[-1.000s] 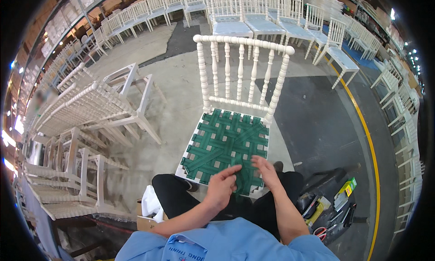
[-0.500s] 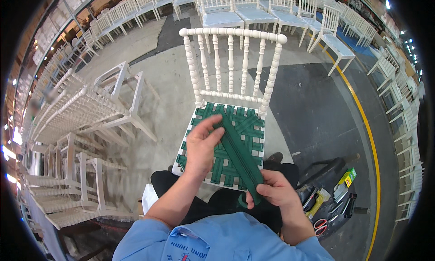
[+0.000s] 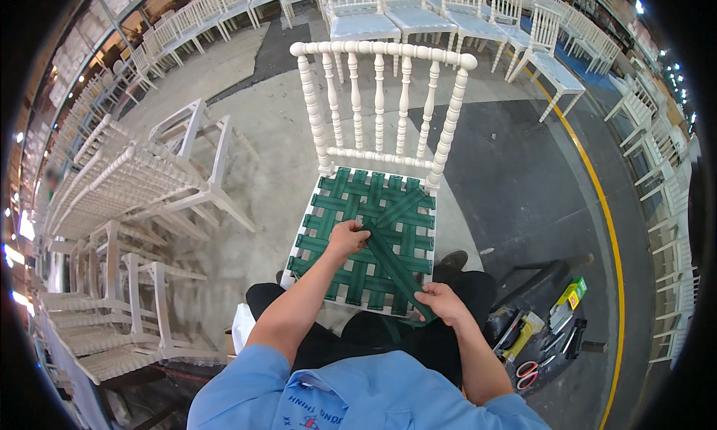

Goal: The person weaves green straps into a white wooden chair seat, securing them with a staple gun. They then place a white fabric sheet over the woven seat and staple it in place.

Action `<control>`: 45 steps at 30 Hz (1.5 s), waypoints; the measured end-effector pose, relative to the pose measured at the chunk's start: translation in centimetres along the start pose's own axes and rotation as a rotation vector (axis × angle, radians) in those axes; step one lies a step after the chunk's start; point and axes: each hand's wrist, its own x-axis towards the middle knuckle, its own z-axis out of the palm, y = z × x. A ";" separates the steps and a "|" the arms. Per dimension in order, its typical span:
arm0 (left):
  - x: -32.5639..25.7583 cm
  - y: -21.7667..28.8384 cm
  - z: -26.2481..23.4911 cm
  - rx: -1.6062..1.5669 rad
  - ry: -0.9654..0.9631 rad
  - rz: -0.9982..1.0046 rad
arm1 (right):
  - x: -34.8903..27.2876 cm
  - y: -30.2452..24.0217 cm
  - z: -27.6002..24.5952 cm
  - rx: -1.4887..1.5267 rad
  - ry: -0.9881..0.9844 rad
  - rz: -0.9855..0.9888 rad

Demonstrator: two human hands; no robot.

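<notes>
In front of me stands a white chair (image 3: 381, 53) with a turned-spindle back. Green webbing straps (image 3: 343, 202) are woven across its seat frame, with gaps between them. A loose green webbing strap (image 3: 392, 264) runs slantwise over the weave between my hands. My left hand (image 3: 348, 239) pinches its upper end near the middle of the seat. At the front right corner of the seat, my right hand (image 3: 441, 303) grips the lower part between thumb and fingers. Another short strap piece (image 3: 403, 208) lies diagonally on the weave toward the back right.
On the floor to my right are red-handled scissors (image 3: 527, 373), a yellow-handled tool (image 3: 529, 327) and a green and yellow box (image 3: 571, 295). Stacked white chair frames (image 3: 142, 183) stand at left. Rows of white chairs (image 3: 366, 26) line the back, and more (image 3: 661, 161) stand far right.
My left hand has moved down and closed to a tighter pinch on the strap end. My right hand has shifted slightly up and right. The strap now lies lower and looks narrower.
</notes>
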 end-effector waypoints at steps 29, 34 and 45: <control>8.4 -0.5 -0.8 0.882 0.073 0.066 | 21.6 -4.0 11.9 1.376 -0.023 0.212; 11.8 2.6 0.9 0.950 -0.220 -0.351 | 24.0 -4.6 11.2 1.637 -0.077 0.254; 14.0 1.2 -0.1 0.740 -0.230 -0.481 | 25.3 -3.8 9.2 1.461 -0.324 0.344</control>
